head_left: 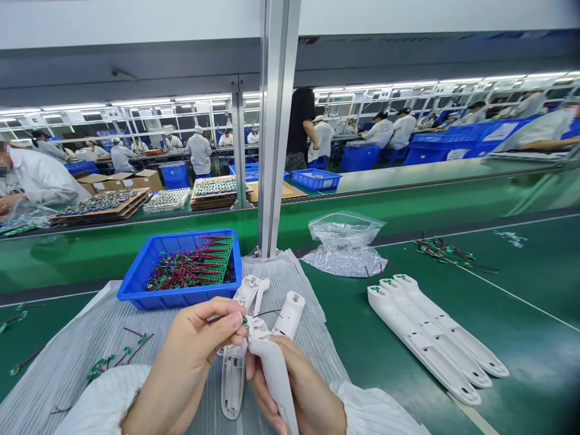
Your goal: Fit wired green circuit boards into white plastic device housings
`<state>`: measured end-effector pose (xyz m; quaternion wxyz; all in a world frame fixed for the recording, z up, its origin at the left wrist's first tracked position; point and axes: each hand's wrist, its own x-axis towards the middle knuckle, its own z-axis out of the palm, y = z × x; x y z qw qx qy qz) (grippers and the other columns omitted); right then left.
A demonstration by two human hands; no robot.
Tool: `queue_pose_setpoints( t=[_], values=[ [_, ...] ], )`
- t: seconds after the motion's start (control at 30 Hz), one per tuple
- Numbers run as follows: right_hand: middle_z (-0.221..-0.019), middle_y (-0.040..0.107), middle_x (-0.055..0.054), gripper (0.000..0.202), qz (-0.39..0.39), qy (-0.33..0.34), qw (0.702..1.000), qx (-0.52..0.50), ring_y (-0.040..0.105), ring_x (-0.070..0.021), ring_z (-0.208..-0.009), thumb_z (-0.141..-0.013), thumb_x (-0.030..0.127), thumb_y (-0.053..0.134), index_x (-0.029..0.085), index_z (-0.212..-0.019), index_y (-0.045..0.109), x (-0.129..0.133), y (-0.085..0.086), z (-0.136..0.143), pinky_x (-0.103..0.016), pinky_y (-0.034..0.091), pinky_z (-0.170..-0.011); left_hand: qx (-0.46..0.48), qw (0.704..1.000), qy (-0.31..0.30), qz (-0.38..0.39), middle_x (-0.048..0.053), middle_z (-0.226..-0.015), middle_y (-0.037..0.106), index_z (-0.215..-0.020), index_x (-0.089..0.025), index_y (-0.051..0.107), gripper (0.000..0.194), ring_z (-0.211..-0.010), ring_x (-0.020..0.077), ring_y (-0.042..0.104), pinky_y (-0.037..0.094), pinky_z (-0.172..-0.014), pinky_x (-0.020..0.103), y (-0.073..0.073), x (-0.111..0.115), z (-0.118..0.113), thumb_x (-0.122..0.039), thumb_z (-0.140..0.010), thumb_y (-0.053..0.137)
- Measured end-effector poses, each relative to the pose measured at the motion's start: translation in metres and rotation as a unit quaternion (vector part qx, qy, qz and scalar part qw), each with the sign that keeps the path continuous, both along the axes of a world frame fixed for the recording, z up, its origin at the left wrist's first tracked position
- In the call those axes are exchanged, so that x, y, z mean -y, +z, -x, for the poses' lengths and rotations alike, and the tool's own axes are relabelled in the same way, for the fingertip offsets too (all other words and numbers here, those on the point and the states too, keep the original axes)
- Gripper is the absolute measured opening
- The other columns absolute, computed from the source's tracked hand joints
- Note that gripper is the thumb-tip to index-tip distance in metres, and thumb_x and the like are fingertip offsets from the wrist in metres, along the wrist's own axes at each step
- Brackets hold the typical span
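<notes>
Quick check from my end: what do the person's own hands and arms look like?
The left hand and right hand are bare, with no gloves. The left sleeve and right sleeve are loose and white with faint fine stripes, gathered near the wrists.

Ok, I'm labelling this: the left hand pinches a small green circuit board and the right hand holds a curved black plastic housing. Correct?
The colour is wrong: in the head view, the right hand holds a curved white plastic housing, not black. The left hand pinches a small green circuit board.
</notes>
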<state>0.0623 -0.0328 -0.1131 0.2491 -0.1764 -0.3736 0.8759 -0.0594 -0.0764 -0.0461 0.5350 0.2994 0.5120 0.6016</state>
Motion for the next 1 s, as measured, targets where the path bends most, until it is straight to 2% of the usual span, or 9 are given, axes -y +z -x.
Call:
queue_pose_setpoints(
  t=[0.13, 0.27, 0.37, 0.47, 0.53, 0.6, 0.67, 0.83, 1.0],
  values=[
    [-0.030, 0.042, 0.004, 0.036, 0.035, 0.074, 0.994, -0.066, 0.034, -0.0058, -0.019, -0.074, 0.040, 0.044, 0.009, -0.062, 0.056, 0.000, 0.002, 0.000, -0.013, 0.022, -0.020, -0.150, 0.986, -0.011, -0.077, 0.002, -0.078, 0.062, -0.067, -0.022, 0.069, 0.008, -0.074, 0.0145, 0.054, 0.045, -0.066, 0.022, 0.000, 0.003, 0.003, -0.024, -0.059, 0.067],
    [-0.031, 0.043, 0.003, 0.035, 0.072, 0.146, 0.981, -0.106, 0.032, -0.0058, -0.021, -0.076, 0.039, 0.041, 0.009, -0.065, 0.056, 0.002, -0.002, -0.001, -0.014, 0.024, -0.022, -0.362, 0.915, 0.067, -0.168, 0.001, -0.056, 0.058, -0.062, -0.027, 0.070, 0.007, -0.052, 0.0134, 0.050, 0.042, -0.049, 0.024, 0.002, 0.009, 0.002, -0.022, -0.063, 0.065],
    [-0.030, 0.041, 0.004, 0.037, 0.082, 0.169, 0.972, -0.144, 0.028, -0.0052, -0.021, -0.077, 0.037, 0.038, 0.008, -0.063, 0.057, 0.006, -0.011, 0.003, -0.014, 0.020, -0.022, -0.408, 0.881, 0.107, -0.215, 0.001, -0.057, 0.060, -0.063, -0.027, 0.069, 0.010, -0.052, 0.0142, 0.051, 0.041, -0.047, 0.024, 0.000, 0.011, -0.003, -0.018, -0.064, 0.064],
    [-0.029, 0.039, 0.003, 0.044, 0.082, 0.163, 0.968, -0.175, 0.025, -0.0048, -0.021, -0.078, 0.040, 0.037, 0.006, -0.057, 0.056, 0.009, -0.021, 0.007, -0.015, 0.014, -0.020, -0.342, 0.920, 0.054, -0.185, 0.001, -0.059, 0.057, -0.055, -0.023, 0.064, 0.009, -0.057, 0.0143, 0.050, 0.041, -0.050, 0.024, -0.004, 0.008, -0.004, -0.016, -0.058, 0.068],
    [-0.029, 0.038, 0.003, 0.044, 0.078, 0.183, 0.962, -0.186, 0.025, -0.0051, -0.021, -0.077, 0.042, 0.037, 0.007, -0.056, 0.055, 0.009, -0.024, 0.008, -0.015, 0.013, -0.020, -0.225, 0.966, -0.024, -0.124, -0.001, -0.061, 0.053, -0.054, -0.021, 0.059, 0.014, -0.058, 0.0128, 0.048, 0.039, -0.050, 0.022, -0.007, 0.003, -0.002, -0.015, -0.052, 0.071],
    [-0.030, 0.037, 0.004, 0.038, 0.077, 0.217, 0.954, -0.193, 0.024, -0.0055, -0.022, -0.077, 0.040, 0.037, 0.010, -0.059, 0.054, 0.007, -0.024, 0.008, -0.015, 0.015, -0.021, -0.113, 0.988, -0.088, -0.062, -0.003, -0.062, 0.049, -0.059, -0.019, 0.056, 0.021, -0.058, 0.0106, 0.046, 0.038, -0.051, 0.020, -0.008, -0.001, 0.001, -0.015, -0.048, 0.073],
    [-0.031, 0.036, 0.004, 0.035, 0.073, 0.250, 0.945, -0.196, 0.024, -0.0058, -0.023, -0.077, 0.038, 0.036, 0.013, -0.060, 0.052, 0.006, -0.023, 0.005, -0.014, 0.017, -0.022, -0.068, 0.990, -0.119, -0.027, -0.004, -0.061, 0.047, -0.061, -0.019, 0.054, 0.024, -0.055, 0.0086, 0.044, 0.038, -0.050, 0.019, -0.007, -0.004, 0.006, -0.016, -0.047, 0.073],
    [-0.031, 0.034, 0.005, 0.038, 0.056, 0.242, 0.952, -0.179, 0.024, -0.0055, -0.023, -0.080, 0.042, 0.034, 0.015, -0.059, 0.050, 0.006, -0.017, 0.002, -0.013, 0.018, -0.022, -0.167, 0.977, -0.116, -0.067, -0.003, -0.059, 0.050, -0.052, -0.017, 0.062, 0.013, -0.055, 0.0090, 0.044, 0.035, -0.050, 0.019, 0.002, -0.004, 0.016, -0.014, -0.047, 0.073],
    [-0.030, 0.037, 0.003, 0.040, 0.058, 0.236, 0.959, -0.146, 0.029, -0.0055, -0.024, -0.074, 0.044, 0.041, 0.014, -0.048, 0.049, 0.009, -0.019, 0.007, -0.014, 0.020, -0.023, -0.079, 0.978, -0.191, 0.016, -0.003, -0.059, 0.050, -0.053, -0.016, 0.060, 0.019, -0.050, 0.0077, 0.042, 0.032, -0.046, 0.018, 0.007, -0.003, 0.019, -0.010, -0.041, 0.073]
  ],
)
